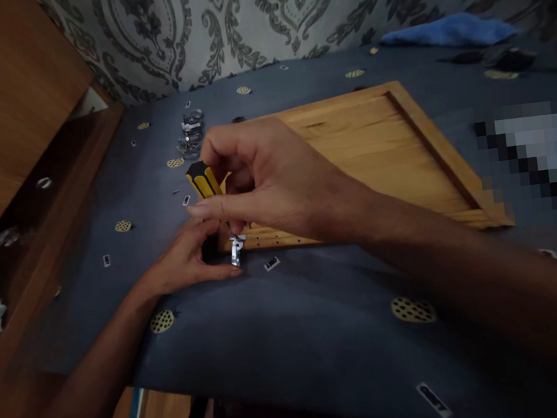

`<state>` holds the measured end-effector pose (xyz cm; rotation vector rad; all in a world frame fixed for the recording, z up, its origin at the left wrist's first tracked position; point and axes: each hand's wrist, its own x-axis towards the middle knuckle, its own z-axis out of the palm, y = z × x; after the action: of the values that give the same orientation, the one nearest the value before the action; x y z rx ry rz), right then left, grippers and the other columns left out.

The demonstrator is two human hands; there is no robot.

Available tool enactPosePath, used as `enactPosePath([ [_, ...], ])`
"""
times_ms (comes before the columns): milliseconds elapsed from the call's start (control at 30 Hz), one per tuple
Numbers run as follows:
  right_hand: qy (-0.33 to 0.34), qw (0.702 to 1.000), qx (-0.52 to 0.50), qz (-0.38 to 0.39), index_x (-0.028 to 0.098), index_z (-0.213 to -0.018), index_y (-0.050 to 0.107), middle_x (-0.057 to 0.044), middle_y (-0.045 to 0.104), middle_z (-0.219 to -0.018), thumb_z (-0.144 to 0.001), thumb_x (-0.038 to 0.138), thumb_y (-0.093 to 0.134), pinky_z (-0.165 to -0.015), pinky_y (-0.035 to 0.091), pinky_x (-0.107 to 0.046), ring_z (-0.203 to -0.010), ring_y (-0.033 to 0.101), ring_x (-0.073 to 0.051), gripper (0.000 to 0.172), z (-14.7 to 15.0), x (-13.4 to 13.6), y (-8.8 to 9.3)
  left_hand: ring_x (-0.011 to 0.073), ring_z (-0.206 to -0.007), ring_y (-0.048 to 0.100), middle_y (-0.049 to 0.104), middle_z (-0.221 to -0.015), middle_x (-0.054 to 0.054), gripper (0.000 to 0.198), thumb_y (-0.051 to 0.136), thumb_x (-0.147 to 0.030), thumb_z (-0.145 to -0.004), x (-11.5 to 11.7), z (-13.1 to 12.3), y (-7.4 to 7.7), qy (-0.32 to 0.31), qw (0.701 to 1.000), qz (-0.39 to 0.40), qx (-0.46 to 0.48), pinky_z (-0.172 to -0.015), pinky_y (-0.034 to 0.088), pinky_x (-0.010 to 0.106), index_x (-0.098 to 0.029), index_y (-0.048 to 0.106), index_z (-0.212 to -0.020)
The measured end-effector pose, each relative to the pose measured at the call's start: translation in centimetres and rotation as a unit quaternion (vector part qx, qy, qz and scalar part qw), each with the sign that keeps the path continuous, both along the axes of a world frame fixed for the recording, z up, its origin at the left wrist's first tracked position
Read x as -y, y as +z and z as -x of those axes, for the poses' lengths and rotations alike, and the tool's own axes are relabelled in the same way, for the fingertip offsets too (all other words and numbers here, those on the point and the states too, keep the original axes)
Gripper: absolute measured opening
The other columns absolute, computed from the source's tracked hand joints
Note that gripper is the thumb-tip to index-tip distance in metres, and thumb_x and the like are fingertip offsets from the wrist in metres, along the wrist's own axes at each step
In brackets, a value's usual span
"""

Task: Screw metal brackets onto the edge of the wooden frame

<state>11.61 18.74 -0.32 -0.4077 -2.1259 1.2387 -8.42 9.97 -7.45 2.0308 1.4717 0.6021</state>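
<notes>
The right hand (279, 175) is pinching a screwdriver (203, 181) above the metal hinge (236, 253); fingers of the left hand (183, 257) are bracketing it, grip unclear. Work is looking unfinished, more hardware (191, 135) lying beyond the fingers.

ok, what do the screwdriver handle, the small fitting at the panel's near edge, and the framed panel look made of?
Screwdriver handle: probably plastic or rubber; moulded-looking yellow and black sections.
Small fitting: likely polished or plated metal; silvery, bright highlights.
Framed panel: wood, perhaps varnished; visible grain, darker streaks.

Likely a home — leaf-patterned backdrop (223, 31), pineapple-print cover (284, 342), wooden furniture (9, 99)
</notes>
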Motion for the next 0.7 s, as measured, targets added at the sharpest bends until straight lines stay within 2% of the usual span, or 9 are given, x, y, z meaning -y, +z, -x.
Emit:
enactPosePath([
  [167, 0.056, 0.998, 0.013, -0.033, 0.019, -0.081, 0.053, 0.003, 0.061, -0.08, -0.092, 0.013, 0.072, -0.07, 0.056, -0.022, -0.08, 0.064, -0.012, 0.023, -0.35, -0.4, 0.47, 0.0334, -0.118, 0.062, 0.071, -0.12, 0.008, 0.053, 0.086, -0.057, -0.077, -0.05, 0.06, 0.06, -0.005, 1.0, 0.018, 0.008, -0.107, 0.05, 0.051, -0.022, 0.07, -0.114],
  [233, 0.067, 0.997, 0.017, -0.042, 0.019, -0.074, 0.052, 0.002, 0.06, -0.078, -0.091, 0.01, 0.069, -0.07, 0.056, -0.022, -0.08, 0.064, -0.012, 0.026, -0.43, -0.47, 0.57, 0.0339, -0.12, 0.061, 0.07, -0.123, 0.008, 0.053, 0.085, -0.057, -0.078, -0.05, 0.06, 0.14, -0.004, 1.0, 0.02, 0.006, -0.108, 0.049, 0.051, -0.022, 0.07, -0.115],
  [333, 0.038, 0.999, 0.01, -0.026, 0.019, -0.07, 0.047, 0.002, 0.059, -0.075, -0.089, 0.016, 0.075, -0.067, 0.054, -0.022, -0.08, 0.064, -0.013, 0.034, -0.25, -0.24, 0.32, 0.0321, -0.115, 0.061, 0.07, -0.118, 0.007, 0.051, 0.084, -0.058, -0.079, 0.04, 0.06, 0.12, 0.001, 1.0, 0.012, -0.001, -0.104, 0.05, 0.049, -0.021, 0.07, -0.11],
  [467, 0.0, 1.0, 0.003, -0.008, 0.021, -0.075, 0.044, 0.003, 0.059, -0.075, -0.089, 0.024, 0.079, -0.067, 0.055, -0.023, -0.082, 0.065, -0.014, 0.037, 0.03, 0.01, -0.06, 0.0276, -0.104, 0.061, 0.068, -0.108, 0.004, 0.047, 0.081, -0.06, -0.08, 0.08, -0.06, 0.1, 0.004, 1.0, 0.002, -0.004, -0.096, 0.052, 0.043, -0.022, 0.068, -0.104],
  [600, 0.034, 0.999, 0.017, -0.031, 0.02, -0.076, 0.047, 0.002, 0.061, -0.08, -0.09, 0.015, 0.074, -0.07, 0.057, -0.023, -0.083, 0.065, -0.014, 0.031, -0.24, -0.37, 0.29, 0.0271, -0.098, 0.061, 0.066, -0.097, 0.003, 0.046, 0.08, -0.062, -0.08, -0.05, -0.18, 0.19, -0.004, 1.0, 0.002, -0.009, -0.092, 0.052, 0.042, -0.021, 0.065, -0.095],
  [700, 0.055, 0.997, 0.032, -0.04, 0.019, -0.07, 0.047, 0.001, 0.06, -0.079, -0.091, 0.01, 0.07, -0.07, 0.057, -0.023, -0.081, 0.065, -0.013, 0.033, -0.46, -0.53, 0.54, 0.0297, -0.103, 0.061, 0.067, -0.103, 0.006, 0.049, 0.081, -0.064, -0.079, -0.08, -0.15, 0.19, -0.003, 1.0, 0.002, -0.008, -0.094, 0.051, 0.045, -0.021, 0.067, -0.098],
])
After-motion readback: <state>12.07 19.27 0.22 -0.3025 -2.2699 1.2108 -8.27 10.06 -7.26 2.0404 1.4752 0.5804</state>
